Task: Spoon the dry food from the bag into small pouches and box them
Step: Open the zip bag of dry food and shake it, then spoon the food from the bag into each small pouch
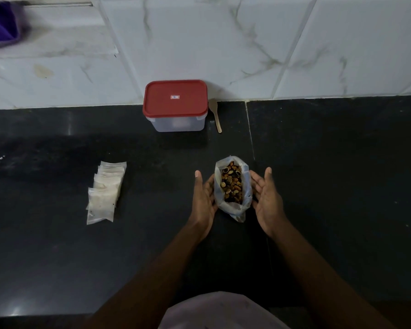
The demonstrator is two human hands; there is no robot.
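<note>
We are looking down at what seems a home kitchen: we are standing at a dark polished stone counter (57,257) that is running up against a wall of white marble-veined tiles (223,43). A plastic food box (176,124) with a red lid (175,98) and a small wooden spoon (216,115) are sitting by the wall.

1. Bag (233,205) of dry food: one, clear plastic.
2. Box (176,123): one, clear, bearing one red lid (175,97).
3. Spoon (215,113): one, wooden.
4. Pouches (106,193): one overlapping row of several; the overlap hides the exact number.
5. Hands: two, a left hand (203,198) and a right hand (267,200).
6. Purple thing (0,24) at the far left corner: one, blurred.
</note>
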